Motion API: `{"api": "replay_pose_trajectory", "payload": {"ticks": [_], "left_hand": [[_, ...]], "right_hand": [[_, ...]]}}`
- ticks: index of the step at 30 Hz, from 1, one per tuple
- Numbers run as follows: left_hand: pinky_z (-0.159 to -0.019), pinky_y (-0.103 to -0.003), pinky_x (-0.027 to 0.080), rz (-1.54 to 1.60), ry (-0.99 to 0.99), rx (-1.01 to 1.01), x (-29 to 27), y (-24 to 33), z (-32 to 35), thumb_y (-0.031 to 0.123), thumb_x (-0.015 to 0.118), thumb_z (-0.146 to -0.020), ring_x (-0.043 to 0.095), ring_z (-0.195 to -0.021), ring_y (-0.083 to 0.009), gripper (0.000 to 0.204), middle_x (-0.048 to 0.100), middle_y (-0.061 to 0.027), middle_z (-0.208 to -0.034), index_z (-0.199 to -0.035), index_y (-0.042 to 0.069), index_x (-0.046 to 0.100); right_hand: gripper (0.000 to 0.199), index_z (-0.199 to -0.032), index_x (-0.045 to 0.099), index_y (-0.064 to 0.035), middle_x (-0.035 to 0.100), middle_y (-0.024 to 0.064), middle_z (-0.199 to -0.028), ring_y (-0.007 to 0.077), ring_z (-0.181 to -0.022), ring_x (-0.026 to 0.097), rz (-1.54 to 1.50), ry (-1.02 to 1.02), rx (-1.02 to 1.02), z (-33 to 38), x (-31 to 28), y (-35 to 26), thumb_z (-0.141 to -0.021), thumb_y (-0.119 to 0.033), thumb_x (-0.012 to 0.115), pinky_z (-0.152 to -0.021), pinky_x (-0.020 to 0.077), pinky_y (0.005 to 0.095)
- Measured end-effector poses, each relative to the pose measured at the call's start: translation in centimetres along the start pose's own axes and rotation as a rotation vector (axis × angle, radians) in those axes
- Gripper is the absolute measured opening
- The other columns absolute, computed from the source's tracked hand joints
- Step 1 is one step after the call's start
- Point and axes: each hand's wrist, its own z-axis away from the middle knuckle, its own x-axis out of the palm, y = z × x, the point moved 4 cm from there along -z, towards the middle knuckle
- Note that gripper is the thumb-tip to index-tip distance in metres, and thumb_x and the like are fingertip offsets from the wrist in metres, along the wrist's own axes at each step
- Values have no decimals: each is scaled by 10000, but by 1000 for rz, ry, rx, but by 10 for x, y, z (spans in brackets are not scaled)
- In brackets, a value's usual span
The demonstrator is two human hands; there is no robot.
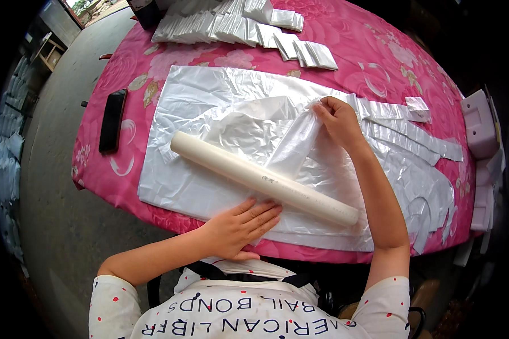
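A stack of thin, translucent white plastic bags [169, 186] lies spread before me, with cut handle strips at its right end. My right hand [338, 120] pinches the top sheet near the far edge and lifts it into a raised fold. Flat on the near edge of the stack rests my left hand [240, 229], its fingers stretched out and holding nothing. Between my hands a cream plastic pipe [254, 175] lies slantwise across the bags, from upper left to lower right. The left fingertips are close to the pipe's near side.
Many small folded plastic packets [209, 28] stand in rows at the far side. A black phone [113, 121] lies on the left of the pink flowered tablecloth [104, 169]. Pale plastic containers [481, 124] stand beyond the right edge. Bundles [8, 175] are piled along the far left.
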Motion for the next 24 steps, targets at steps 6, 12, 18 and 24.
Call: {"api": "replay_pose_trajectory", "payload": {"ticks": [6,12,18,24], "left_hand": [[-1106,-453,165,-96,26,-58,7,17,-2,560,463,-823,263,-1362,-267,789,312,-157,-1450,-1365,-4,356],[-1107,-457,157,-164,22,-80,9,21,-5,556,464,-834,253,-1365,-271,786,298,-156,-1456,-1367,-9,343],[-1111,-451,141,-174,16,-85,12,23,-2,567,457,-837,219,-1381,-267,796,275,-155,-1468,-1368,-14,337],[-1116,-446,126,-152,50,-77,13,24,-5,552,489,-820,194,-1391,-267,807,260,-154,-1476,-1375,-11,328]], "right_hand": [[377,-1124,563,-23,573,161,-1095,326,-1019,535,192,28,-344,85,-2,-64,-832,-248,642,-893,419,384],[525,-1213,543,-71,560,146,-1098,298,-980,542,447,-197,-408,160,39,-56,-711,-95,692,-850,443,387],[600,-1267,522,-128,574,91,-1066,281,-943,545,557,-35,-376,139,-3,-27,-697,-44,689,-822,454,380],[625,-1307,488,-131,574,101,-1083,297,-967,540,702,295,-181,117,-68,17,-723,-26,684,-845,455,364]]}}
